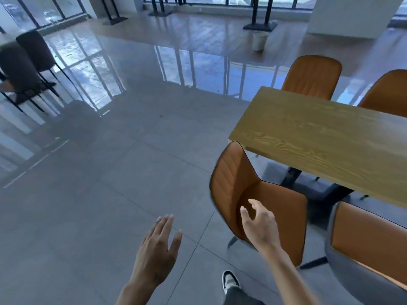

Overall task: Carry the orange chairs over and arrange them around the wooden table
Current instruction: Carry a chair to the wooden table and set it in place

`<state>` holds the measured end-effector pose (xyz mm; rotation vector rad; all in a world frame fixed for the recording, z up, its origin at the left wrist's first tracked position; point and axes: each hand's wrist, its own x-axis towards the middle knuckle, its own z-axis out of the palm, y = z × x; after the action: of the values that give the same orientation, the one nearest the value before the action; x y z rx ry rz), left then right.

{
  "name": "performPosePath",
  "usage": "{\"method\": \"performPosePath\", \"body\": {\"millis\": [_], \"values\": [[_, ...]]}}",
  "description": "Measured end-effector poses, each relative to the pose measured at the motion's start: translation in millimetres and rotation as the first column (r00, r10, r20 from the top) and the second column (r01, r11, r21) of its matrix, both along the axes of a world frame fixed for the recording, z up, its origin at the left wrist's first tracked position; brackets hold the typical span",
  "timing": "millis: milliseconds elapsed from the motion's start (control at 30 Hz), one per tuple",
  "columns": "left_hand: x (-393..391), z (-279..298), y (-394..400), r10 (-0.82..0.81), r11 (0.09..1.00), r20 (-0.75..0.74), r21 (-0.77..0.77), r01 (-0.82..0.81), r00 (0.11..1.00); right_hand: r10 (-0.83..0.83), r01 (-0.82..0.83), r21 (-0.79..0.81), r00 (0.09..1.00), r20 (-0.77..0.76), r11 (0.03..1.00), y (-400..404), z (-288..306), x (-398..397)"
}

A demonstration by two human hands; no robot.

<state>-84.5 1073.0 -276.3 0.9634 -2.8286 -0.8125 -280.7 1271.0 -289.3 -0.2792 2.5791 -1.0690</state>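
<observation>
The wooden table (pixel 319 137) stands at the right on a black base. An orange chair (pixel 277 201) stands at its near left corner, seat partly under the top. My right hand (pixel 258 225) hovers open over that chair's seat, holding nothing. My left hand (pixel 158 247) hangs open above the floor, left of the chair. A second orange chair (pixel 370 238) sits at the near right side. Two more orange chairs (pixel 312 78) (pixel 387 93) stand along the table's far side.
Grey tiled floor (pixel 110 172) spreads wide to the left. Dark chairs (pixel 24 64) stand at the far left by the windows. A pale bin (pixel 259 41) and black table bases (pixel 259 25) are at the back. My shoe (pixel 230 281) is near the bottom.
</observation>
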Motion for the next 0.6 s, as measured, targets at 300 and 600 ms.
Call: {"method": "performPosePath", "body": {"millis": [300, 600], "values": [[-149, -1, -118, -0.218, 0.973, 0.045, -0.07, 0.221, 0.975, -0.212, 0.213, -0.092, 0.977, 0.029, 0.973, -94, -24, -107], [-346, 7, -169, -0.587, 0.787, 0.184, -0.1, 0.609, 0.788, -0.41, 0.423, -0.064, 0.899, 0.152, 0.904, -139, -42, -210]]}}
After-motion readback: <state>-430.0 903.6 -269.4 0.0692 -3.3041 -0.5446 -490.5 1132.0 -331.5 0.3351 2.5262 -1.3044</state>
